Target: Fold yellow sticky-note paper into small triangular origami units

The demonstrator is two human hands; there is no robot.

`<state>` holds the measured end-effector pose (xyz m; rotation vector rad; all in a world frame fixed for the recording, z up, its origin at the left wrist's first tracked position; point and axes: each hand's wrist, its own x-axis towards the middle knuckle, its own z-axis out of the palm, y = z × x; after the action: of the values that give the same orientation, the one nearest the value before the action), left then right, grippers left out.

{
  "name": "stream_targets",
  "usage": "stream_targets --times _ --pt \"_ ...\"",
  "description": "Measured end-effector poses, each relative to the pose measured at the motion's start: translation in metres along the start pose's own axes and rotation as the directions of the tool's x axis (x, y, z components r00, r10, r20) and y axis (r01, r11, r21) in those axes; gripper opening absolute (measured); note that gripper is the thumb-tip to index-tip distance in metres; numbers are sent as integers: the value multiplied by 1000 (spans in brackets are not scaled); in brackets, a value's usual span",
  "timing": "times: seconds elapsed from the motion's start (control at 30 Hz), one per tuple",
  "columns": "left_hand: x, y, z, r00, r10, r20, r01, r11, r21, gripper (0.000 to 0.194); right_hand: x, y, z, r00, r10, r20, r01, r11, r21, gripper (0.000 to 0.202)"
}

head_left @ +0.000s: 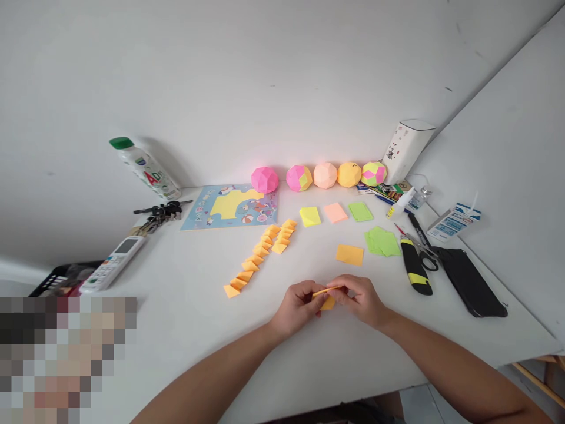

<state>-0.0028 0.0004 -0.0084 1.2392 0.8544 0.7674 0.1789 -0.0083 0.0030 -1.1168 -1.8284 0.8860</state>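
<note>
Near the front middle of the table, my left hand [301, 304] and my right hand [359, 297] pinch one piece of orange paper [328, 302] between them. The paper looks partly folded, and fingers cover its two ends. Just beyond my right hand lies a flat orange paper sheet [350, 254]. Folded orange paper pieces [253, 262] run in two slanting rows to the left of my hands. Farther back are small stacks of yellow paper [309, 217], peach paper [336, 212] and green paper [361, 211]. Loose green sheets [382, 241] overlap at the right.
Several faceted paper balls [325, 175] line the wall beside a blue printed card [207, 215]. A bottle [148, 169], keys [161, 215] and a remote control [113, 265] are left. Right stand a utility knife [415, 265], scissors [428, 259], phone [472, 282], glue bottle [401, 202] and small box [454, 221].
</note>
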Motion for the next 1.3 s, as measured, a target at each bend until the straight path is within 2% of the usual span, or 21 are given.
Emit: stream_targets --times 0.13,0.33,0.63,0.87,1.3 --pt "1 1 1 999 -8 -31 5 996 -88 29 0 0 0 998 57 -33 -56 997 48 16" --pt "3 2 0 1000 -5 -19 1 986 -168 28 -1 1 1 991 124 -54 -115 982 148 15" --pt "3 4 -2 1000 -22 -4 21 982 -189 28 -1 -1 0 986 168 -11 -162 963 217 16" --pt "2 6 -2 999 -42 -12 39 986 -162 29 -1 -4 1 985 173 23 -174 968 182 15" --pt "2 4 -3 1000 17 0 -17 986 -167 24 0 -4 -2 974 212 85 -226 951 210 15"
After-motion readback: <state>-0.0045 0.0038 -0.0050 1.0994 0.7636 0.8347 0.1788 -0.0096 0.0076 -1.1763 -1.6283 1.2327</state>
